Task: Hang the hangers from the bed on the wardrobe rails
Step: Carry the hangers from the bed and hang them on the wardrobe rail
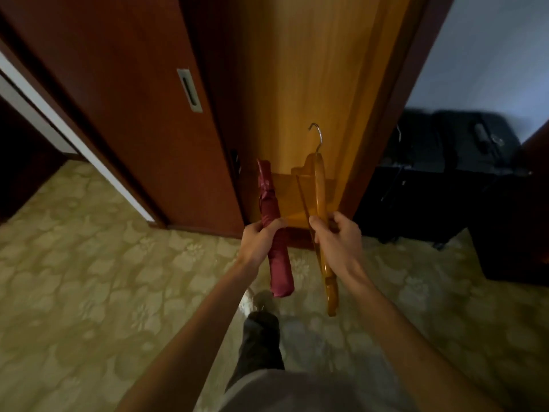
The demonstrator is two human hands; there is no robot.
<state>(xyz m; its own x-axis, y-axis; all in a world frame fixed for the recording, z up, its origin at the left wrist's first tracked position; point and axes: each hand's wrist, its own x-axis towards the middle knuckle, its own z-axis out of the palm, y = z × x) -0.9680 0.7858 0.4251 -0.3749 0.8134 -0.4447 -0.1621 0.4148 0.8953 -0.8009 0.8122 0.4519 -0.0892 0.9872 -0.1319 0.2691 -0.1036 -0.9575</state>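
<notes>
My right hand [337,237] grips a wooden hanger [320,191] edge-on, its metal hook [316,136] pointing up and one arm hanging down past my wrist. My left hand [260,240] grips a folded dark red umbrella [269,197] held nearly upright. Both are raised in front of the open wardrobe [297,84], whose light wooden inside shows between a dark sliding door [133,114] and the right side panel. No rail is in view.
A dark low cabinet [445,179] with black items on top stands right of the wardrobe. Patterned beige carpet [89,292] covers the floor. A doorway with a white frame [59,123] opens at the left. My leg and shoe [261,337] are below.
</notes>
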